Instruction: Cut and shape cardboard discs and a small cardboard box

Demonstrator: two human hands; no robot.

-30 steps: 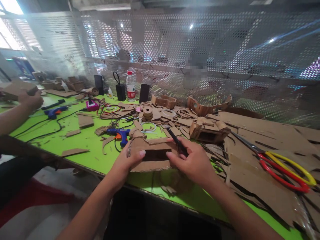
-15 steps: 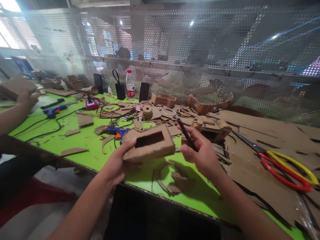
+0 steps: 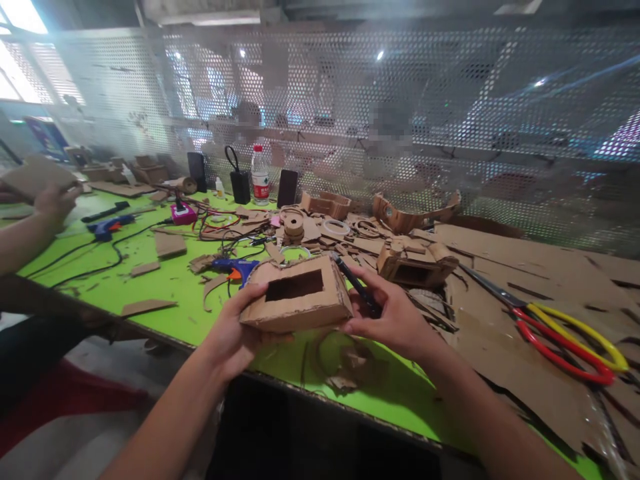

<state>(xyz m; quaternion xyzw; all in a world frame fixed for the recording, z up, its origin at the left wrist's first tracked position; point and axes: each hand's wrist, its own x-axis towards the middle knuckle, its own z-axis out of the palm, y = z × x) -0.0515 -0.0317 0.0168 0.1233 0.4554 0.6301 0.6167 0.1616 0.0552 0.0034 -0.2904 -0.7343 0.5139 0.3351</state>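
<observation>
My left hand [image 3: 235, 333] grips the left end of a small cardboard box [image 3: 300, 317], thumb on its top face. A dark rectangular opening is cut in that face, and the box is held above the green table [image 3: 195, 313]. In my right hand [image 3: 393, 310] is a slim black pen [image 3: 357, 287], slanting up to the left, its upper end by the box's far right corner. The fingers of that hand are at the box's right end; whether they press on it I cannot tell. Below the box lies a curved cardboard scrap [image 3: 345, 373].
Red-and-yellow-handled scissors [image 3: 550, 333] lie on cardboard sheets [image 3: 500, 320] at right. A blue glue gun [image 3: 240, 270] sits behind the box, among cardboard scraps and cables. Farther back stands a water bottle [image 3: 260, 177]. At left, another person's hand [image 3: 55, 200] holds a cardboard piece [image 3: 37, 175].
My right hand has moved left with the pen, from a gap away up to the box's right end. The box has tilted slightly, showing more of its right side.
</observation>
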